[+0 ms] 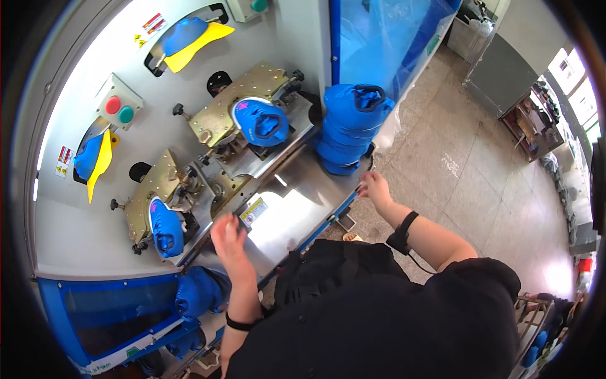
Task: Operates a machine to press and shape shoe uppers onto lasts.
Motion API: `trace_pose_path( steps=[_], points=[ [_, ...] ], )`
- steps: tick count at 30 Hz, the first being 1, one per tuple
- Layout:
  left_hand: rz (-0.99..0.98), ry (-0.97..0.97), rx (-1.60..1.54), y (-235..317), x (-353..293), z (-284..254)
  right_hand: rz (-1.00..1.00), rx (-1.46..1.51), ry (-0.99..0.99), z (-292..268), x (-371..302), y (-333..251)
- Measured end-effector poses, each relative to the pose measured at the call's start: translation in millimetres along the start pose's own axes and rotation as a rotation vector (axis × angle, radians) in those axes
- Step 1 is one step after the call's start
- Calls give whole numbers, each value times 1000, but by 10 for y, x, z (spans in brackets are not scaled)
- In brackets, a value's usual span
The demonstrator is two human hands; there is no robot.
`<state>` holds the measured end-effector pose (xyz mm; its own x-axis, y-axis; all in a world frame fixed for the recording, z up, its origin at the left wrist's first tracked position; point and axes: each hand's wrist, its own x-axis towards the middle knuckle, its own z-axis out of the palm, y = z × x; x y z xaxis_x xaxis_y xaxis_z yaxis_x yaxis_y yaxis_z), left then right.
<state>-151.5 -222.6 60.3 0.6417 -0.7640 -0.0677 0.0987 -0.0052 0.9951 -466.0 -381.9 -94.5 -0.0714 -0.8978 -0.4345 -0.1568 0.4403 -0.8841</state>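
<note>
1. Left hand point(230, 243) is loosely spread over the metal desk point(287, 221), looks empty. Right hand point(377, 189) is half curled, can't tell if it's pinching anything.
2. One blue upper point(166, 230) sits left of the left hand, a second upper point(261, 123) beyond it. Blue stack point(348, 136) is just ahead of the right hand.
3. IMO: seat uppers smooth, fingers clear of the metal fixtures point(221, 115).
4. Open cabinet point(519, 132), well right of the right hand: contents too small to ID.

Metal clamping fixtures point(230, 104) and a push-button box point(120, 108) mark this a workshop.
</note>
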Motion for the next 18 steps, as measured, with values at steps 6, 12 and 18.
trace_pose_path(
  steps=[6, 12, 18],
  points=[
    [966, -457, 479, 958, 134, 2092, 144, 548, -45, -119, 626, -106],
    [643, -558, 907, 805, 288, 3163, 186, 339, -50, 16, 593, -294],
    [467, -657, 683, 746, 254, 2650, 220, 267, -111, 60, 806, -204]
  ],
)
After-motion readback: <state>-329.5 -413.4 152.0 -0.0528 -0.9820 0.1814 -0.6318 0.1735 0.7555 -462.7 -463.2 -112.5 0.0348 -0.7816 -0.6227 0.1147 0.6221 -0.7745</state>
